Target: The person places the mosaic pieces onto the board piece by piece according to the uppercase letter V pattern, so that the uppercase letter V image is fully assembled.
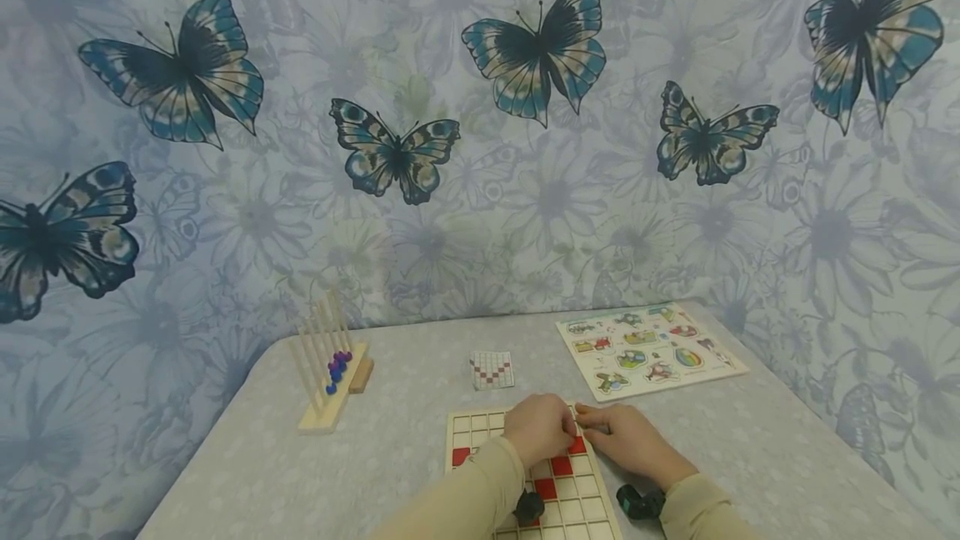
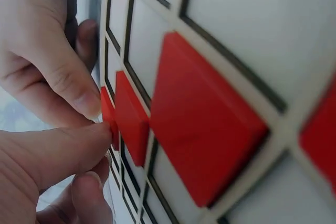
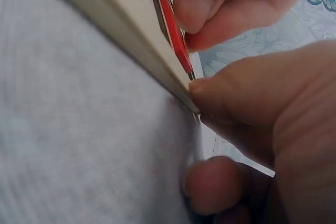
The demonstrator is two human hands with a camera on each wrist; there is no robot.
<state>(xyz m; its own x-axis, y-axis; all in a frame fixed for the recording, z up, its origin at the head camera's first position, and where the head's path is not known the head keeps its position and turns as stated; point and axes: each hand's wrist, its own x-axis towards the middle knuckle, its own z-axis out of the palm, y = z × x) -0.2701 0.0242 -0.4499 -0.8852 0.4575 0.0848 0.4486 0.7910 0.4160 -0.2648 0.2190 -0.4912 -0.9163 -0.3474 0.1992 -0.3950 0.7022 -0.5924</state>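
A wooden grid board (image 1: 582,509) with pale squares lies before me, a diagonal run of red tiles (image 1: 561,466) on it. My left hand (image 1: 542,430) is at the board's far right corner. Its thumb and a curled finger pinch a red tile (image 2: 107,114) at the end of the row. Close beside it, my right hand (image 1: 633,442) holds the board's right edge between thumb (image 3: 210,90) and finger. In the left wrist view, a large red tile (image 2: 202,121) sits tilted-looking in its square nearby. Some fingertips are hidden behind the tile and the edge.
Behind the board lies a small pattern card (image 1: 492,370) with a red zigzag. A picture puzzle board (image 1: 651,352) is at the back right. On the left stands a wooden peg rack (image 1: 330,394) with blue and purple beads, a wooden block (image 1: 362,376) beside it.
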